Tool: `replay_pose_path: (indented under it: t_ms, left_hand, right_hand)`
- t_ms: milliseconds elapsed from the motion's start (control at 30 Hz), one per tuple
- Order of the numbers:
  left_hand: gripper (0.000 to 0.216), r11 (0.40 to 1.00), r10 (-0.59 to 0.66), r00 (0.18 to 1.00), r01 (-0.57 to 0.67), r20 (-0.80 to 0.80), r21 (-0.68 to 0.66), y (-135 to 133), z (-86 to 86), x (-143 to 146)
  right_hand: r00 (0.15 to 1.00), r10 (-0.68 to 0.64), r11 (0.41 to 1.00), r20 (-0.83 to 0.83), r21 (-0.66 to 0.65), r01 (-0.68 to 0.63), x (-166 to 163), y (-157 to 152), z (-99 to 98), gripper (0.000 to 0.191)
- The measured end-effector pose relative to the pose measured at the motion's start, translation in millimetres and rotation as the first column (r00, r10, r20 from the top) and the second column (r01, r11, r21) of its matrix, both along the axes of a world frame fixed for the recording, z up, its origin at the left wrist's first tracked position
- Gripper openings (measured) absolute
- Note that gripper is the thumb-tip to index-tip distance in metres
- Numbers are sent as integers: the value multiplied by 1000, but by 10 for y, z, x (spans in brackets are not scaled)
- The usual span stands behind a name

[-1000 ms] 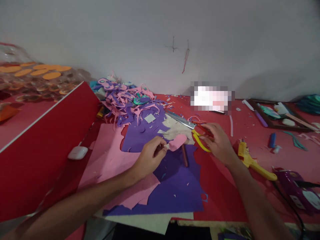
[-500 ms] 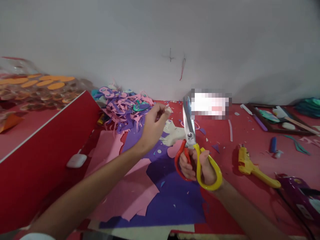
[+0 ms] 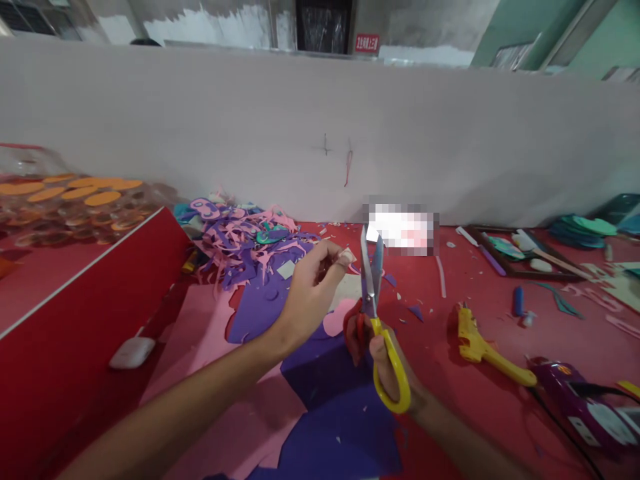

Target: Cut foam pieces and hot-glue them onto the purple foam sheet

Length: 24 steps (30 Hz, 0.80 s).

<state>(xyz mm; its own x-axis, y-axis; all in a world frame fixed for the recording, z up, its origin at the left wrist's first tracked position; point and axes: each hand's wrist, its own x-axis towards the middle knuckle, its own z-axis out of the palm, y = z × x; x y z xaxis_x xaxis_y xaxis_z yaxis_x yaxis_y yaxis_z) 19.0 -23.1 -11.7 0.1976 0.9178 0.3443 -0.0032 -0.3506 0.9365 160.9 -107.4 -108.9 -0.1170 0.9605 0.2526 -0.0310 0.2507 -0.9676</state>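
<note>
My left hand (image 3: 313, 287) is closed in a pinch on a small pale scrap (image 3: 352, 257), mostly hidden by the fingertips. Just to its right, my right hand (image 3: 383, 360) grips a pair of scissors (image 3: 371, 293) with one red and one yellow handle. The blades point up and away from me, parted in a narrow V, close beside the scrap. Below the hands lie purple sheets (image 3: 345, 407) and pink sheets (image 3: 235, 413). A rounded pink piece (image 3: 338, 320) and a cream piece (image 3: 349, 291) rest on the purple between the hands.
Tangled pink and purple offcuts (image 3: 245, 237) are heaped at the back left, beside a red partition (image 3: 95, 313). A white case (image 3: 132, 353) sits near it. To the right are a yellow glue gun (image 3: 487, 350), a purple device (image 3: 583, 403) and a dark tray (image 3: 515, 270).
The view has tipped up, showing the area beyond the low wall. My left hand has moved right, closer to the scissors. The scissors have turned, so the yellow handle looks narrower.
</note>
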Motion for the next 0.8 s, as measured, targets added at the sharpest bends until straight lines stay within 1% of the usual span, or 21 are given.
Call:
replay_pose_path:
  t_ms: [133, 233, 333, 433, 533, 667, 800]
  left_hand:
    - [17, 999, 38, 998, -38, 55, -9, -10, 16, 6]
    - [19, 998, 64, 994, -65, 84, 5, -44, 7, 16]
    - [19, 998, 58, 996, -60, 69, 33, -88, -20, 42]
    - [19, 997, 35, 997, -40, 71, 61, -125, -54, 70]
    - [20, 995, 41, 998, -45, 46, 88, -156, -75, 85]
    - [21, 995, 39, 999, -39, 1, 91, -199, -81, 86]
    - [22, 997, 26, 1000, -26, -4, 71, -231, -87, 93]
  right_hand:
    - [998, 18, 1000, 53, -2, -18, -29, -20, 7, 61]
    - [996, 13, 1000, 91, 7, -14, -51, -47, -5, 55]
    - [998, -2, 1000, 60, -13, 3, -72, -71, -31, 51]
    - [999, -8, 999, 32, -34, 9, -94, -83, -49, 56]
    - [999, -26, 999, 29, -46, 27, -100, -85, -40, 59]
    - [998, -30, 999, 62, -15, 31, -90, -86, -9, 56]
    - [997, -56, 998, 59, 0, 56, -84, -95, 3, 53]
